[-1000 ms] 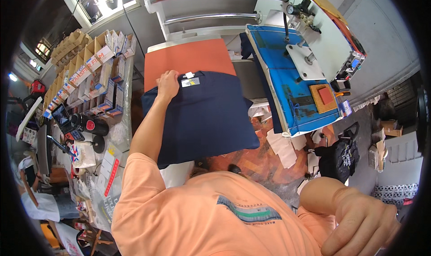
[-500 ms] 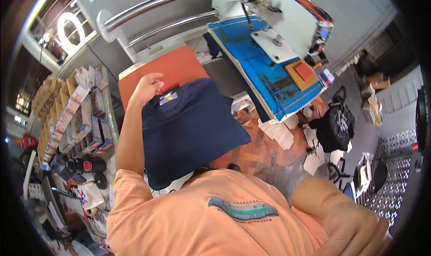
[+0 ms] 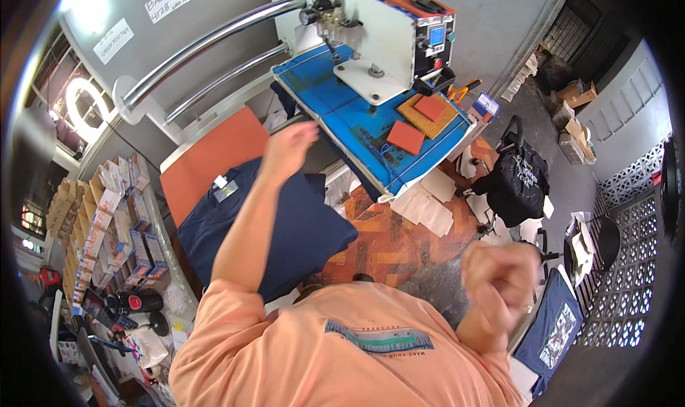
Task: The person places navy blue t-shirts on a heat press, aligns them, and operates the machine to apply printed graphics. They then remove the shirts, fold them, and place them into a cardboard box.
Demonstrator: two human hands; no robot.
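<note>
My left hand [image 3: 291, 149] is raised over a navy T-shirt [image 3: 285, 221], its fingers stretched out and nothing in them. The shirt lies partly on a flat orange pad [image 3: 221, 157], its neck label [image 3: 226, 191] facing up. Right of that hand is the blue-covered platen [image 3: 335, 114] of a heat press [image 3: 378, 36]. One small orange square pad [image 3: 405, 137] rests on the blue cover; another orange pad [image 3: 431, 107] sits on a tan pad [image 3: 417, 120]. My right hand [image 3: 499, 282] is up at the right, its fingers smeared by motion.
Chrome rails [image 3: 214, 54] run behind the orange pad. Stacked boxes [image 3: 107, 214] fill the left side. Paper sheets [image 3: 428, 200] lie on the wood-patterned floor [image 3: 385, 239]. A black printed garment [image 3: 517, 182] and a navy printed shirt [image 3: 553, 332] are at the right.
My view has turned rightward. The left hand has left the shirt's collar and moved right toward the press. A second small orange pad now shows on the blue cover. My right hand has risen.
</note>
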